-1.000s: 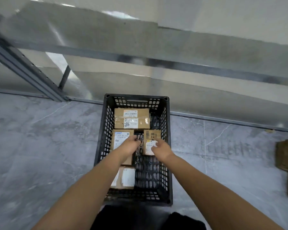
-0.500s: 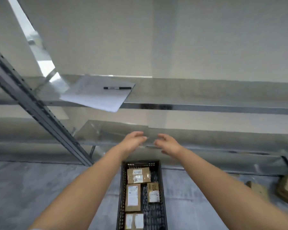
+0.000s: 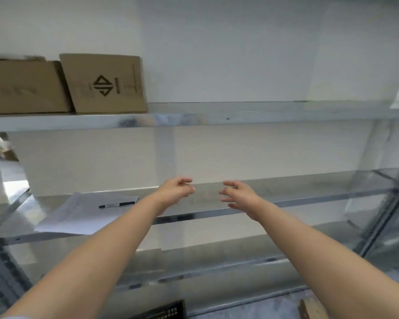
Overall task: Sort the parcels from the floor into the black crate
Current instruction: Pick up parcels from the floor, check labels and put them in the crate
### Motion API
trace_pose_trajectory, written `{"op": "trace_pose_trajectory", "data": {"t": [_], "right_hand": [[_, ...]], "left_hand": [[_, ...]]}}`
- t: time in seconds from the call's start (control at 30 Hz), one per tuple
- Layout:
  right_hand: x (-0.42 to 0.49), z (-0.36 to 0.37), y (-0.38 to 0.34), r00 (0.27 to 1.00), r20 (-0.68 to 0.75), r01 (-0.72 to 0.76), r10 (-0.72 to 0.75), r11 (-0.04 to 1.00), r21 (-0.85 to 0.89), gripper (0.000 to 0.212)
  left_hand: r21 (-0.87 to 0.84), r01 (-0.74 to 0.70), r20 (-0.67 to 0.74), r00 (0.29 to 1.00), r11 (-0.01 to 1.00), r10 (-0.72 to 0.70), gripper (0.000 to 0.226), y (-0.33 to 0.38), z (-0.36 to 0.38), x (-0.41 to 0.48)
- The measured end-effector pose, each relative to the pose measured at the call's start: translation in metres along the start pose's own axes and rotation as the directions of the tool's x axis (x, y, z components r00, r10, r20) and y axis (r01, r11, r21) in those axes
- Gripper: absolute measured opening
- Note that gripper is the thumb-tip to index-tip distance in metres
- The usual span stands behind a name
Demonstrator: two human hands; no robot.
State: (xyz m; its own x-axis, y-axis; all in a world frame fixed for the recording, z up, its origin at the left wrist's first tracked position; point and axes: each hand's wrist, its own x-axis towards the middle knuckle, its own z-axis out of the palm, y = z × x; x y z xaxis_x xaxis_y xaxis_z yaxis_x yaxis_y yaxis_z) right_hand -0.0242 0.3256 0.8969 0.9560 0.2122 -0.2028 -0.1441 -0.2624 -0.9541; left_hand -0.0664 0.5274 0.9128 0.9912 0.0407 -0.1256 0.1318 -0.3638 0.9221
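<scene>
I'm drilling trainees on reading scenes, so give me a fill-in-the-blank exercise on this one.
1. The pen lies on the ____.
2. The left hand and the right hand hold ____.
3. ____ boxes stand on the top shelf.
4. The crate shows at the ____ edge of the view.

Missing words: paper; nothing; two; bottom.

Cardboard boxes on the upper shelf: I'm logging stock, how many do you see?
2. A plain box at the far left, cut by the frame edge; a logo-printed box to its right. More may sit out of frame.
</scene>
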Motion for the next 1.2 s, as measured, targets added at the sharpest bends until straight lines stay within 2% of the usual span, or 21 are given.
{"op": "trace_pose_trajectory", "data": {"t": [0.27,0.43,0.57,0.67,0.83,1.03,1.2], "right_hand": [[-0.047,-0.073,0.013,0.969,-0.245,0.002,0.009,0.999,0.046,0.041],[-0.091,-0.136,0.035,0.926,-0.375,-0.024,0.041,0.999,0.049,0.042],[-0.132,-0.193,0.06,0.864,-0.496,-0.052,0.086,0.995,0.084,0.041],[-0.159,-0.237,0.082,0.815,-0.569,-0.061,0.112,0.992,0.109,0.041],[-0.2,-0.309,0.119,0.815,-0.564,-0.093,0.132,0.991,0.099,0.043],[-0.233,-0.411,0.154,0.805,-0.574,-0.112,0.148,0.989,0.098,0.047],[-0.229,-0.489,0.172,0.792,-0.587,-0.129,0.167,0.986,0.105,0.045]], "left_hand": [[0.016,-0.129,0.252,0.96,0.992,0.121,0.035,0.045,0.065,0.028],[-0.013,-0.174,0.366,0.916,0.985,0.166,0.034,0.069,0.136,0.021],[0.026,-0.171,0.497,0.857,0.985,0.135,0.03,0.081,0.197,0.004],[0.039,-0.193,0.538,0.831,0.98,0.142,0.029,0.097,0.246,0.001],[0.007,-0.203,0.562,0.811,0.979,0.164,0.026,0.13,0.349,-0.005],[-0.022,-0.246,0.608,0.766,0.969,0.208,0.034,0.171,0.484,-0.017],[-0.023,-0.237,0.618,0.76,0.971,0.201,0.032,0.194,0.555,-0.006]]}}
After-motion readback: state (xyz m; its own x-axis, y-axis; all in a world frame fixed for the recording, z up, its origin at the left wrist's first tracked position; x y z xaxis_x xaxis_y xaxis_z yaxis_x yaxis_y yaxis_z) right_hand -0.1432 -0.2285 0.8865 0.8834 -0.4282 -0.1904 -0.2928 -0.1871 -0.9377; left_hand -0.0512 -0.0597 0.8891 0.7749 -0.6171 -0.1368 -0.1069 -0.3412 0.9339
